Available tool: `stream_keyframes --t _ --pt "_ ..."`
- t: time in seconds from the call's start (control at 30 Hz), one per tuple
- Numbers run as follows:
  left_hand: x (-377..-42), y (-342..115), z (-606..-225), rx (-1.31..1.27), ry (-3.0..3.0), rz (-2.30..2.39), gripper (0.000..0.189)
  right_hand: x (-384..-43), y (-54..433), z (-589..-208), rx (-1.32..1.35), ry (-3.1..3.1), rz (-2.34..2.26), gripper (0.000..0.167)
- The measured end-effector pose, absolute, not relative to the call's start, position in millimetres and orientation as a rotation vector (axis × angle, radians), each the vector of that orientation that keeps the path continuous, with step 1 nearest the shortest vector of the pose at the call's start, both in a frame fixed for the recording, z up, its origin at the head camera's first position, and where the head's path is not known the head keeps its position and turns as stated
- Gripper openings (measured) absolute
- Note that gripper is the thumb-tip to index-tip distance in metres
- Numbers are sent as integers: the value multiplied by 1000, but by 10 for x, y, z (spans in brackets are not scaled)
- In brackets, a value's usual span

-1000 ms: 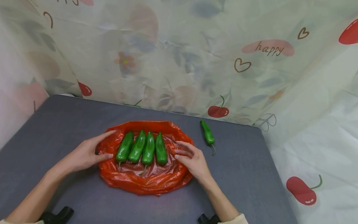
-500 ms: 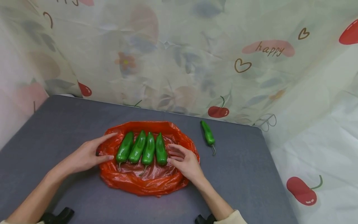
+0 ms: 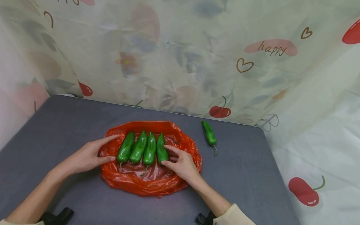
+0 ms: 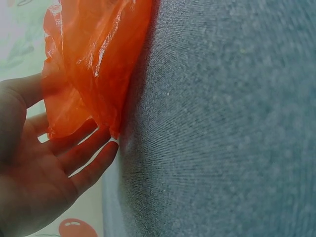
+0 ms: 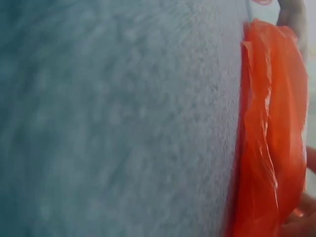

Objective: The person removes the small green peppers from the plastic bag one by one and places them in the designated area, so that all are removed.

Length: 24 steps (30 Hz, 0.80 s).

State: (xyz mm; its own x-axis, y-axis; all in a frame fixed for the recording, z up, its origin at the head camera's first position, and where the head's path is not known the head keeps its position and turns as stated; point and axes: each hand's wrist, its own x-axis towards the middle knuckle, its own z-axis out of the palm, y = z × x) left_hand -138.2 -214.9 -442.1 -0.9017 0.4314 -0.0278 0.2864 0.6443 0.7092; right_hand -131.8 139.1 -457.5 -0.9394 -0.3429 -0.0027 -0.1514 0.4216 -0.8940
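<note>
A red plastic bag [image 3: 140, 189] lies spread wide, its rim rolled into a ring. Inside it several green chili peppers [image 3: 138, 148] lie side by side. My left hand [image 3: 87, 157] rests at the bag's left rim; in the left wrist view its extended fingers [image 4: 91, 170] lie against the red plastic. Over the right rim reaches my right hand [image 3: 182, 164], its index finger and thumb tips at the rightmost pepper [image 3: 161, 147], which still lies in the bag. The right wrist view shows only part of that hand beyond the bag [image 5: 271, 148].
One more green chili pepper [image 3: 209, 132] lies on the grey table [image 3: 242, 175], right of the bag and near the back edge. A patterned curtain [image 3: 180, 62] hangs behind the table and along its sides.
My right hand has moved left from the bag's right rim to the rightmost pepper, and the right rim has spread outward. The left hand has barely moved.
</note>
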Motion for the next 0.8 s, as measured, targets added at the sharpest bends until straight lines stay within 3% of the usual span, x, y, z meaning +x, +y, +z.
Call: stream_keyframes --t 0.43,0.8 --pt "-1366 -2138 -4405 584 2665 1068 74 -1316 1294 -4586 -462 2757 -1200 70" --pt "-1370 -2126 -4393 605 2674 1053 71 -1334 1300 -4561 -430 2797 -1137 62"
